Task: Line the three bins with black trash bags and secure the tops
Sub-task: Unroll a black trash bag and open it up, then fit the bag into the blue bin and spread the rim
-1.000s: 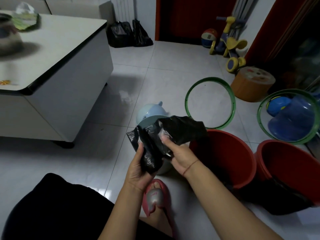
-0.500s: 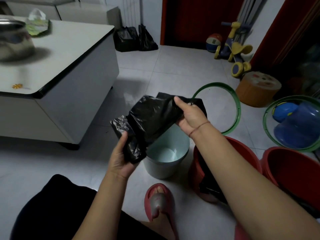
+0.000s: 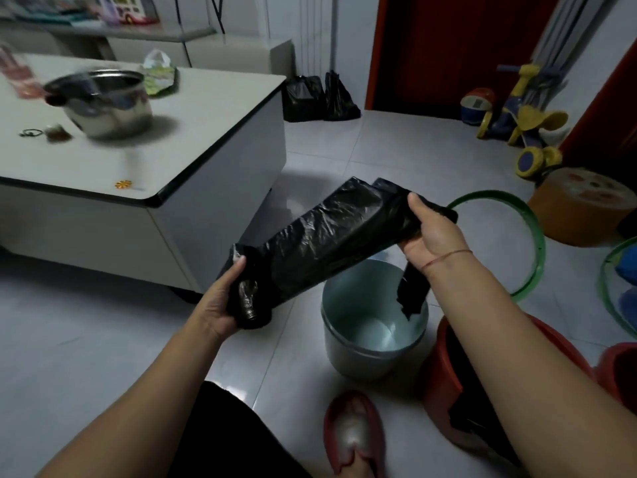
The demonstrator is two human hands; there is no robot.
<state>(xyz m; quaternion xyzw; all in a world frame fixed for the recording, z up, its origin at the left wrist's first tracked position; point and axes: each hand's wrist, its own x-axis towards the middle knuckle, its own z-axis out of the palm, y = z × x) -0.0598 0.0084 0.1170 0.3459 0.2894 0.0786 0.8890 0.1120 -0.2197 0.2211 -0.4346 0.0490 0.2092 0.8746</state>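
My left hand [image 3: 220, 301] grips a roll of black trash bags [image 3: 250, 305] low at centre. A black trash bag [image 3: 337, 236] stretches from the roll up to my right hand [image 3: 431, 232], which pinches its far end; a loose flap hangs down from that hand. Under the bag stands a pale blue bin [image 3: 372, 339], unlined, on the floor. Beside it at the right is a red bin [image 3: 444, 384] with black plastic in it, partly behind my right forearm. A second red bin [image 3: 618, 374] shows at the right edge.
A low white table [image 3: 193, 139] with a steel pot [image 3: 103, 101] fills the left. Two green hoops [image 3: 531, 236] lie on the floor at right, near an orange stool [image 3: 579, 208] and a toy scooter [image 3: 524, 125]. Filled black bags [image 3: 317, 98] sit by the far wall. My slippered foot [image 3: 355, 432] is below the bin.
My hands have pulled apart, the right one moving up and right, so the bag is drawn out long from the roll. The view has tilted up, showing more of the table.
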